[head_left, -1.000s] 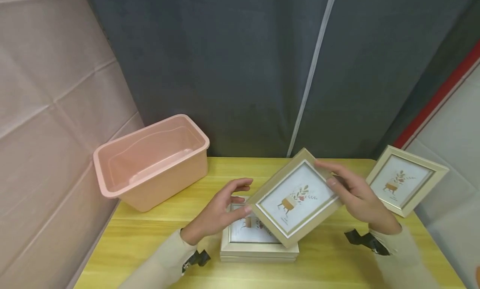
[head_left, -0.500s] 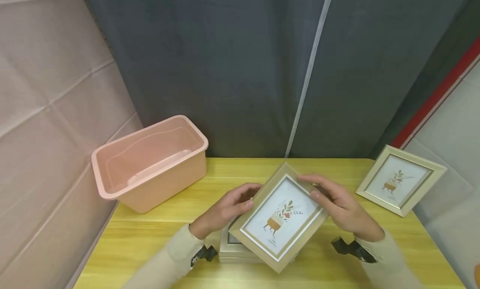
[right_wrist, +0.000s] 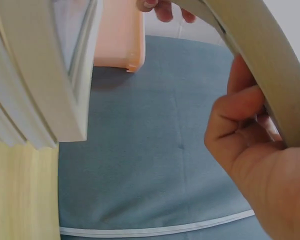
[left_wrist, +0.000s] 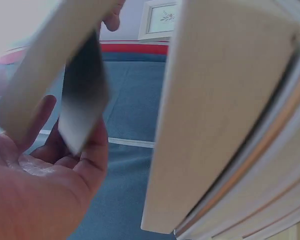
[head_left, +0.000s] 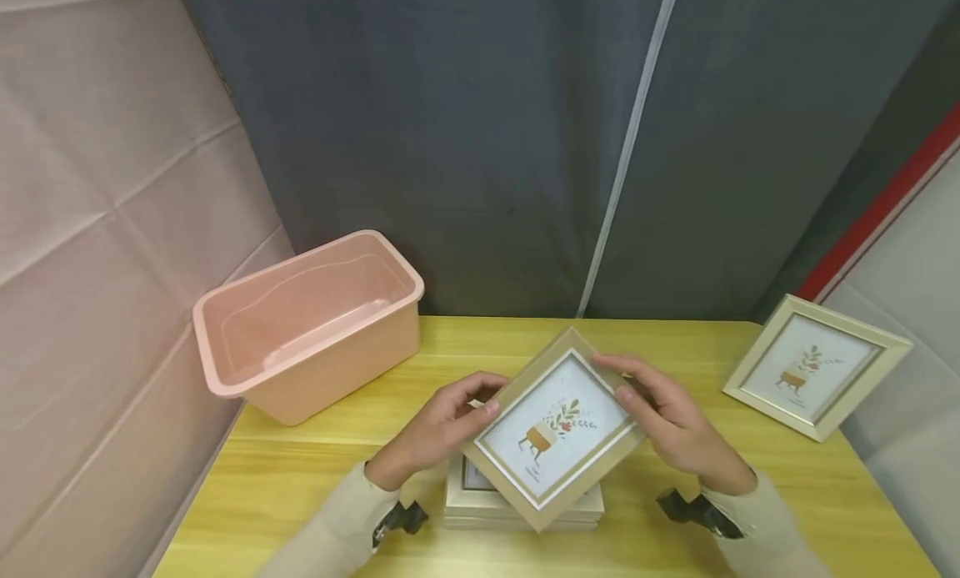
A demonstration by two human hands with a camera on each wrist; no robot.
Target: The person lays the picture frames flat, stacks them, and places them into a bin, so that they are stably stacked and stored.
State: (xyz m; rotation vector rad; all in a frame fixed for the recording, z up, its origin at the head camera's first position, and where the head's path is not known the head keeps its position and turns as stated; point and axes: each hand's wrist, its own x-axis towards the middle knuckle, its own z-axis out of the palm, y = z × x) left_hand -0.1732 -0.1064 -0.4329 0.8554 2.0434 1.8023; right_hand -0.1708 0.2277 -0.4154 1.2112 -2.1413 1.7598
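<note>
A picture frame (head_left: 555,432) with a beige border, white inner edge and plant print is held tilted between both hands. My left hand (head_left: 435,432) grips its left edge, thumb at the front and fingers behind. Along the upper right edge, my right hand (head_left: 675,424) holds it with the thumb in front; the right wrist view shows fingers curled behind the rim (right_wrist: 270,65). A dark flap (left_wrist: 85,85) stands off its back in the left wrist view. Directly below lies a stack of similar frames (head_left: 522,524), partly covered by the held one.
At the back left of the yellow wooden table (head_left: 300,478) stands a pink plastic tub (head_left: 345,365) with nothing visible inside. Another picture frame (head_left: 813,369) leans upright at the right end. A dark grey curtain (head_left: 450,144) hangs behind the table.
The held frame has moved left and a little down, closer over the stack. My left hand now grips its left edge, and the right hand moved left with it.
</note>
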